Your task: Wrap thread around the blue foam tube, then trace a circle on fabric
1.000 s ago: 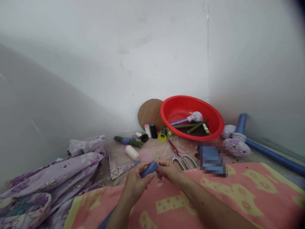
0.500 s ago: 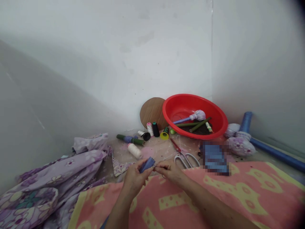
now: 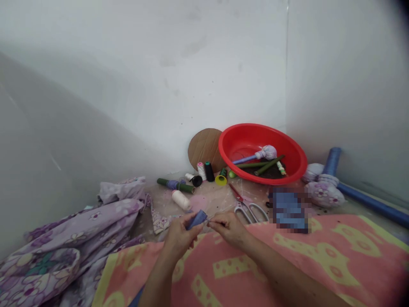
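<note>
My left hand (image 3: 180, 234) is closed around a small blue cloth-like piece (image 3: 197, 219), its upper end sticking out between thumb and fingers. Just right of that end, my right hand (image 3: 228, 226) is in a pinch. A thin, pale strand-like bit shows at its fingertips, too small to name. Both hands are above a pink and yellow patterned cloth (image 3: 236, 268). Beyond them lie a white thread spool (image 3: 181, 199) and scissors (image 3: 244, 204) with a red part and pale handles.
A red basin (image 3: 230, 157) holds green sticks and a cloth-headed blue stick. Thread spools (image 3: 209, 171) stand by a cardboard disc (image 3: 204, 147). A green tube (image 3: 175, 185) lies left. Purple flowered fabric (image 3: 118, 217) is heaped at left; a blue cloth-headed mallet (image 3: 329, 179) lies right.
My right hand has drawn slightly right, away from the blue piece, so the gap between its fingertips and the piece is a little wider. The view has shifted slightly.
</note>
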Tool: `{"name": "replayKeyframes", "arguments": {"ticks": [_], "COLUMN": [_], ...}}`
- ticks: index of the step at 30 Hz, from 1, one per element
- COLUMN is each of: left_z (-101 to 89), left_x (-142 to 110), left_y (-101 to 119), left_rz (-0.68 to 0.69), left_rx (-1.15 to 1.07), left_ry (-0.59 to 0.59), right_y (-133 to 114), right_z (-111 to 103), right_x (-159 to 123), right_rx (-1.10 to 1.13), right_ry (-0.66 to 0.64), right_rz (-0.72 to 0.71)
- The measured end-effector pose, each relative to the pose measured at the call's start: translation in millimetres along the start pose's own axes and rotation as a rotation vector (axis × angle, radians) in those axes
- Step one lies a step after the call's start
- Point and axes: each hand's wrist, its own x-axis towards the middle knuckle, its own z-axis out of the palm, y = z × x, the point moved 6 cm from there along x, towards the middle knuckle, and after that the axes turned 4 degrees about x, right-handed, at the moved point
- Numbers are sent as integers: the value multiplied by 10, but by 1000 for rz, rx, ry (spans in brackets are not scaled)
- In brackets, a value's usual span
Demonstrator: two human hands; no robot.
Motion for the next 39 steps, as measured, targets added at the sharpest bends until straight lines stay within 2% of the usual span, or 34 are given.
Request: {"name": "replayKeyframes", "arguments": {"ticks": [6,11,15,21,26,30,34,37,39], "left_z": [-16,-18,32,165,233,273,318,344,344], "left_x": [-59,-105,-113,-116,-121,-126,-144,-175,-200], "left_y": [145,188,179,153,63,30,24,79,149], "left_rz": [110,80,97,176,156,150,119,132,154], "left_rx": [337,565,694,642,472,355,262,228,220], "left_ry": [51,80,45,-108,-223,-306,-405,-448,-452], "right_y": [5,7,-35,-138,-141,-91,33,176,294], "right_z": [26,27,1,-35,18,36,6,-12,3], "right_x": [-14,-14,-12,-18,-20,-9,28,54,47], "right_rx": [-36,-73,-165,-327,-380,-343,-165,82,241], "right_ry": [-23,-21,-18,-48,-116,-154,-152,-165,-186], "right_rz": [-18,-13,-68,-250,-303,-261,-156,-2,159]}}
